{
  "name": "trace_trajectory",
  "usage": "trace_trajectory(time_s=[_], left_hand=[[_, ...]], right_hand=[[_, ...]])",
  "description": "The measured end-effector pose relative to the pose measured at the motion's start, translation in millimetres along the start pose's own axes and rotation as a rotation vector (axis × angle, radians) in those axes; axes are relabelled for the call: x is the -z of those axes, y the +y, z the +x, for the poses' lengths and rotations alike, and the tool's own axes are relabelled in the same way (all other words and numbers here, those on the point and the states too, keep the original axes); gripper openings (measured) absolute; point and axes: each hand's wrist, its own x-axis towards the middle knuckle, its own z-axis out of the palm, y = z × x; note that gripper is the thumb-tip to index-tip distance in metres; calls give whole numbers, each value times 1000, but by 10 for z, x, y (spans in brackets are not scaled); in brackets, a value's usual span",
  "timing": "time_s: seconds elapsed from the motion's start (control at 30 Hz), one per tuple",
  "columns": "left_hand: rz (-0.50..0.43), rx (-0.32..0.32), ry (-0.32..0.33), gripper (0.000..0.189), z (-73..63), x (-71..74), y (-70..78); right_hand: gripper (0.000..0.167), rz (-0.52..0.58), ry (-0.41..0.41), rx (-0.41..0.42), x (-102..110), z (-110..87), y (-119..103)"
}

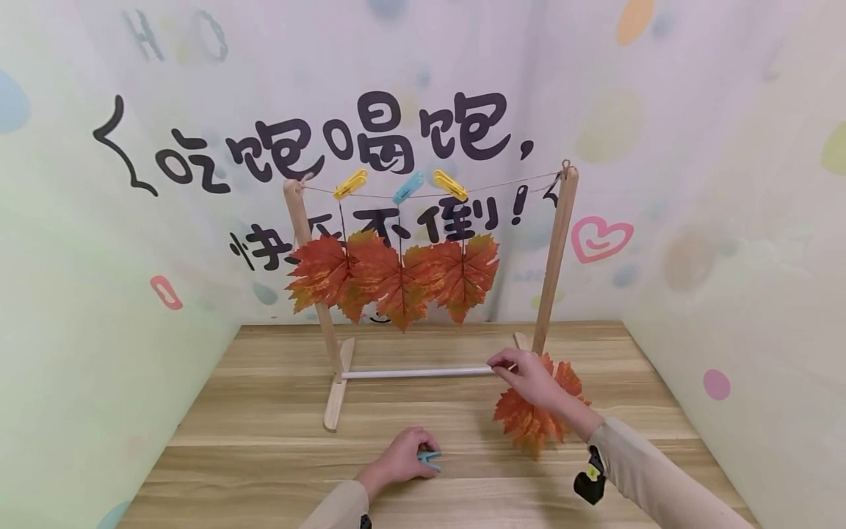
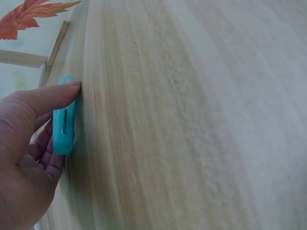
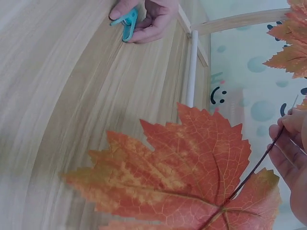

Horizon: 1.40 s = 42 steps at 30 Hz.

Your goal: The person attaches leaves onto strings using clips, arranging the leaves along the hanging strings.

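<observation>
Low over the table's front part, my left hand (image 1: 399,459) holds a light-blue clothespin (image 2: 64,127) between thumb and fingers. My right hand (image 1: 531,380) pinches the thin dark stem of an orange-red artificial maple leaf (image 3: 192,163), which hangs below the hand near the stand's right post. Three similar leaves (image 1: 399,285) hang overlapping from a string (image 1: 518,181). Above them a yellow clothespin (image 1: 350,184), a blue clothespin (image 1: 407,189) and another yellow clothespin (image 1: 450,185) sit on the string.
A wooden post (image 1: 560,250) on the right and a wooden post (image 1: 328,338) on the left carry the string. Between their feet runs a white rod (image 1: 416,373). Behind the wooden table (image 1: 264,470) rises a printed wall (image 1: 423,59), with side walls left and right.
</observation>
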Motion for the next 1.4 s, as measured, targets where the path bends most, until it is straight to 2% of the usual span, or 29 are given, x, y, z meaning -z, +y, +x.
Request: trace_trajectory(time_s=[0.17, 0.4, 0.53, 0.7, 0.8, 0.93, 1.13, 1.4], left_hand=[[-66, 14, 10, 26, 19, 17, 3], [-81, -8, 67, 27, 66, 58, 75], [-55, -20, 89, 27, 115, 146, 157], [-42, -24, 125, 25, 218, 365, 331], [-73, -35, 135, 27, 295, 527, 445], [-93, -86, 168, 28, 407, 722, 574], [-42, -131, 223, 28, 582, 982, 809], [-57, -216, 307, 26, 706, 1304, 1119]], right_hand=[[13, -18, 52, 26, 31, 27, -55], [13, -35, 73, 38, 74, 29, -117], [13, -43, 74, 33, 101, 29, -156], [13, -41, 85, 51, 140, 44, -201], [13, -55, 93, 64, 168, 66, -233], [13, -65, 97, 84, 202, 103, -279], [13, -60, 92, 86, 226, 177, -348], [14, -90, 168, 130, 264, 300, -468]])
